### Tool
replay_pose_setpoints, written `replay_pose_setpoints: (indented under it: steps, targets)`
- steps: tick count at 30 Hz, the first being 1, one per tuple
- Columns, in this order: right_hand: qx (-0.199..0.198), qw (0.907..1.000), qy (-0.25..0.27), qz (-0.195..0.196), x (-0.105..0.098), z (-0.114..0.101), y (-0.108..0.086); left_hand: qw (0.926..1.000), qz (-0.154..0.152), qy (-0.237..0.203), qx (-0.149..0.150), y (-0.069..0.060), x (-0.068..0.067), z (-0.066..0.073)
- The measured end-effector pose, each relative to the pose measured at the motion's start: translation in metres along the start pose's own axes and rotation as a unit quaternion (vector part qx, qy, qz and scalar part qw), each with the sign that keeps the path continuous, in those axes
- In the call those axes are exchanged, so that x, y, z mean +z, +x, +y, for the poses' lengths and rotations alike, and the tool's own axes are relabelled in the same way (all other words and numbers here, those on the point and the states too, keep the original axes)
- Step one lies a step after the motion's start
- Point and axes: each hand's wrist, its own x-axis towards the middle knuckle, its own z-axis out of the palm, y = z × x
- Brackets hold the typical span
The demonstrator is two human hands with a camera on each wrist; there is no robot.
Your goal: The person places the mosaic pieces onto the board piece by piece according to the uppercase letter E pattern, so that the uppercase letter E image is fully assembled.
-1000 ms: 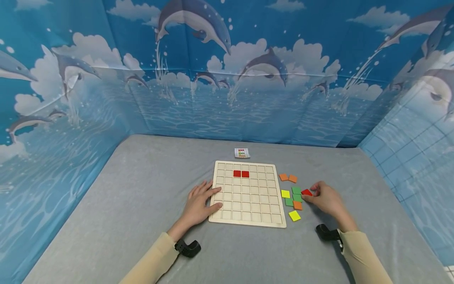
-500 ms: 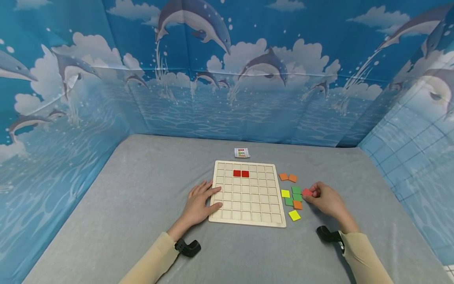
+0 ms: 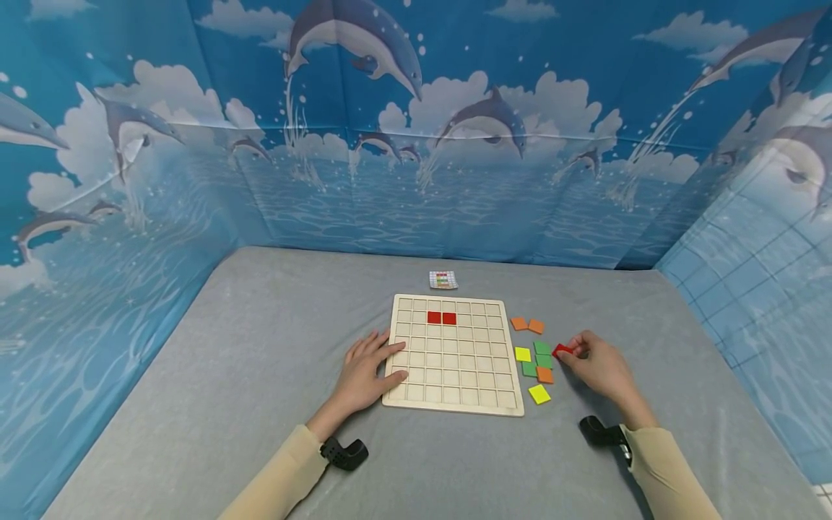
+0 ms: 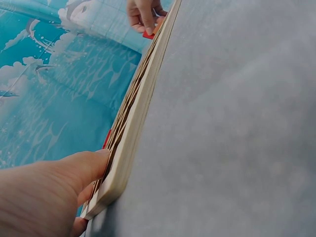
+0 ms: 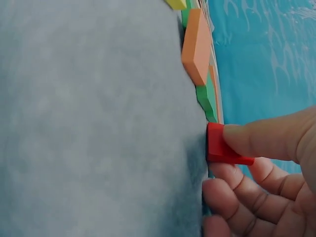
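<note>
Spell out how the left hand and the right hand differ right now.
Contact: the left hand rests on the wooden board, while the right hand pinches a red tile.
Fingers: the left hand's are spread apart; the right hand's are curled.
Place: the left hand is at the board's left edge; the right hand is off the board, to its right, beside the loose tiles.
Shared: both have a beige sleeve and a black wrist device.

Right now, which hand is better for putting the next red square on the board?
Probably the right hand: it pinches a red tile beside the board. The left hand holds no tile and lies at the board's left edge, so it seems better placed for steadying.
</note>
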Motion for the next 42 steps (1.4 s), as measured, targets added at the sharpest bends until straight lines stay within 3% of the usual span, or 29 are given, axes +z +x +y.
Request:
replay_pose_setpoints:
  steps: [5, 9, 15, 20, 28, 32, 42]
  targets:
    - [0.001, 0.9995, 0.022, 0.021, 0.003, -0.003, 0.000, 1.0000, -0.002, 0.000, 0.001, 0.000, 0.000, 0.000]
    - [0.001, 0.9967, 0.054, 0.060, 0.007, -0.010, 0.002, 1.0000, -0.002, 0.002, 0.000, 0.000, 0.000, 0.001]
    - [-0.044, 0.9909, 0.064, 0.110, 0.014, -0.025, 0.008, 1.0000, 0.001, 0.001, -0.005, -0.001, -0.002, 0.001]
    - [-0.067, 0.9900, 0.083, 0.093, 0.021, -0.040, 0.014, 1.0000, 0.001, 0.002, -0.003, -0.002, -0.002, 0.001]
    - [-0.113, 0.9880, 0.103, 0.025, 0.034, -0.060, 0.029, 1.0000, 0.002, 0.000, -0.001, -0.001, -0.001, 0.000]
    - [-0.109, 0.9851, 0.133, -0.004, 0.042, -0.070, 0.038, 1.0000, 0.001, 0.001, 0.000, -0.001, -0.001, 0.001]
    - [-0.143, 0.9780, 0.147, -0.037, 0.058, -0.095, 0.052, 1.0000, -0.001, 0.004, -0.003, -0.001, -0.002, 0.003]
